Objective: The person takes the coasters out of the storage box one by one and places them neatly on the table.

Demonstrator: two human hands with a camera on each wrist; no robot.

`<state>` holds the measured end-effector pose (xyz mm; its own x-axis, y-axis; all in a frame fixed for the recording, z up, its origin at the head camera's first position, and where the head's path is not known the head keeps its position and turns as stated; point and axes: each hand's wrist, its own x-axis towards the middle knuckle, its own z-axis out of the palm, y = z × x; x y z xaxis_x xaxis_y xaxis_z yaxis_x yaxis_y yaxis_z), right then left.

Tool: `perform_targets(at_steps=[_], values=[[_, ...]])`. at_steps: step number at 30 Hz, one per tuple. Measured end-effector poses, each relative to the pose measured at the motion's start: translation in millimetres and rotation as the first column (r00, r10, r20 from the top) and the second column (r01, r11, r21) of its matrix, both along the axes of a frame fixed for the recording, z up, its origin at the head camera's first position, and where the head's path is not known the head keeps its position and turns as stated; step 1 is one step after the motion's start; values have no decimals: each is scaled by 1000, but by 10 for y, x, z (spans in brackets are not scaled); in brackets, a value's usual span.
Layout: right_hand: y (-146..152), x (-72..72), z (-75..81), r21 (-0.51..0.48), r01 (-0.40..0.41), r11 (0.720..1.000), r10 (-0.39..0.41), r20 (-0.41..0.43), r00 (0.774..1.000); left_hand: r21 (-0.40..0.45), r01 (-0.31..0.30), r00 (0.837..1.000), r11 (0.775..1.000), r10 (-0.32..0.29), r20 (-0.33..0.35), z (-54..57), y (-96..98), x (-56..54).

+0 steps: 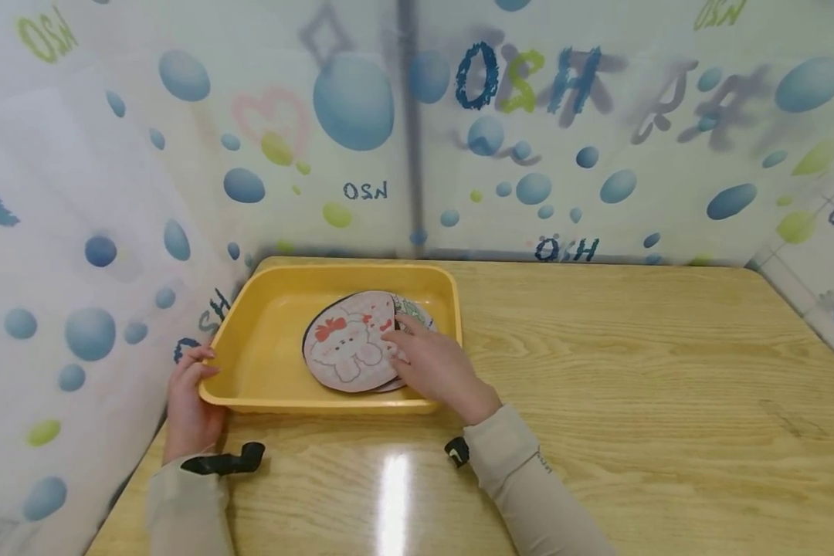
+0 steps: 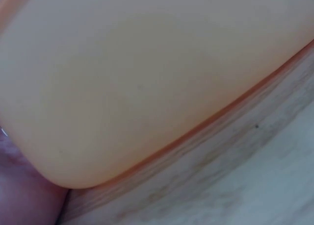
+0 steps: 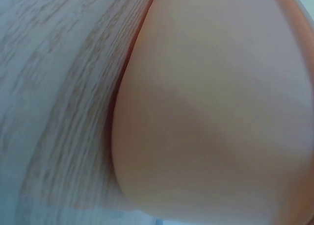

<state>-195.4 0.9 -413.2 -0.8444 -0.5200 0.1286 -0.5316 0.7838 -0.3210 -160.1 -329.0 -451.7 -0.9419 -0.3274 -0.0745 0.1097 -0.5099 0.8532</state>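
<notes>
A yellow plastic tray [image 1: 271,332] stands on the wooden table. My left hand [image 1: 193,405] grips its front left corner, fingers hooked over the rim and palm outside. Inside the tray lies a flat oval pad [image 1: 350,351], pink with a dark edge and a cartoon bunny with a red bow. Underneath, a second pad [image 1: 417,311] with a green print shows partly at the right. My right hand [image 1: 434,363] reaches over the tray's front right corner and pinches the pink pad's right edge, thumb on the printed face. Both wrist views show the tray's outer wall [image 2: 147,97] close up.
The wooden table [image 1: 632,386] extends to the right of the tray. Behind and to the left rise white sheets [image 1: 514,193] printed with blue and green bubbles, close to the tray's back and left side. Black straps [image 1: 222,461] sit at my wrists.
</notes>
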Motion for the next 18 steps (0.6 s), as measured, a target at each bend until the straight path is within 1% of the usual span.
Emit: perform_targets(at_steps=[4, 9, 14, 18], values=[[-6, 5, 5, -21, 8, 1000, -7, 19, 1000, -8, 1, 1000, 1000, -1, 10, -5, -5, 12], [-19, 18, -6, 2, 12, 1000, -12, 22, 1000, 6, -1, 1000, 1000, 1, -4, -8, -4, 23], [-39, 25, -39, 47, 41, 998, -39, -46, 998, 20, -15, 1000, 1000, 15, -6, -9, -6, 15], [-43, 29, -48, 60, 56, 997, -51, -83, 995, -1, -22, 1000, 1000, 22, -3, 3, 1, 4]])
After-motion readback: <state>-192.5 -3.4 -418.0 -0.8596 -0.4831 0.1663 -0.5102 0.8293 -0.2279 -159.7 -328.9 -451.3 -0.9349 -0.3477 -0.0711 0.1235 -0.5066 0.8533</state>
